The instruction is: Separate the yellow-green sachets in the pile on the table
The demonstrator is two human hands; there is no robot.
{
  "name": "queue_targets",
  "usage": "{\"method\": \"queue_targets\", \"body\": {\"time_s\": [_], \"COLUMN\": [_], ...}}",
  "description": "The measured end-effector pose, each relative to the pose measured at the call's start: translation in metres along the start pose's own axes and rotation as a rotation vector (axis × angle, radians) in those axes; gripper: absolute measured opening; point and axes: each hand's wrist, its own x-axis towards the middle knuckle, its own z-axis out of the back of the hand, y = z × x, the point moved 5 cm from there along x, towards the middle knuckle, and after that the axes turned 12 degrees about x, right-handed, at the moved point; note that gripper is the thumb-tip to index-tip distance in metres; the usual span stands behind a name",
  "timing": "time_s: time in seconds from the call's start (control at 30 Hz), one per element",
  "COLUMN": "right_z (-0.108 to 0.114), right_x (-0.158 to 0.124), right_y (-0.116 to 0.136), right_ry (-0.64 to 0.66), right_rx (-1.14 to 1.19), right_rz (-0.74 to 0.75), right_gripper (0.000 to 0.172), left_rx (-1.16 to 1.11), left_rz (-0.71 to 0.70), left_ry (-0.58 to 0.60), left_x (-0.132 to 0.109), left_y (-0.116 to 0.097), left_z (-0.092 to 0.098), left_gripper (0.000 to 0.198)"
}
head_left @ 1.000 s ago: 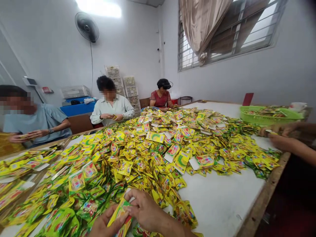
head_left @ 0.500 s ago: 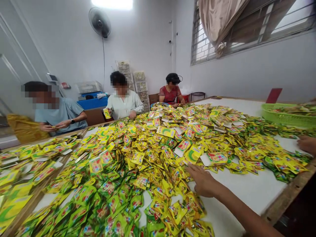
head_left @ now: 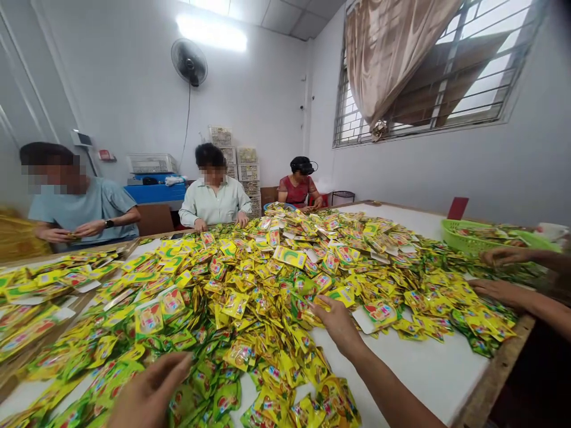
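Small yellow packets point(head_left: 236, 304) and green packets point(head_left: 225, 399) lie in a broad heap on the white table. My right hand point(head_left: 341, 327) reaches over the heap's right side. Its fingertips close on a small green packet point(head_left: 300, 307), though the thumb is mostly hidden. At lower left, my left hand point(head_left: 149, 389) hovers over green packets, slightly blurred. Its fingers curve loosely, and I see nothing between them. Just right of my right hand lies a flat card point(head_left: 380, 313) with a white tab and a fruit print.
A green basket point(head_left: 468, 241) of packets stands at the right. Beside it are another person's hands point(head_left: 502, 291). Three co-workers sit along the far side, one in a pale shirt point(head_left: 216, 202). A wooden rim point(head_left: 495, 371) borders the table.
My left hand has come into view at lower left. At my right hand's fingertips a green packet now shows. The view has tilted up, and the neighbour's hands show more fully.
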Motion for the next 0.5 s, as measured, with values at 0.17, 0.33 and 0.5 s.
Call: {"method": "queue_targets", "body": {"time_s": [0.17, 0.33, 0.5], "right_z": [-0.065, -0.103, -0.090], "right_x": [-0.035, -0.064, -0.062], "right_y": [0.033, 0.036, 0.021], "right_ry": [0.361, 0.589, 0.461], "right_rx": [0.492, 0.656, 0.567], "right_rz": [-0.095, -0.102, -0.160], "right_gripper": [0.046, 0.037, 0.028], "left_rx": [-0.379, -0.691, -0.634], "left_rz": [0.084, 0.156, 0.257], "left_ry": [0.249, 0.237, 0.064], "left_x": [-0.012, -0.014, -0.007], "left_y": [-0.030, -0.021, 0.003], "left_z": [-0.087, -0.116, -0.098], "left_gripper": [0.051, 0.038, 0.034]}}
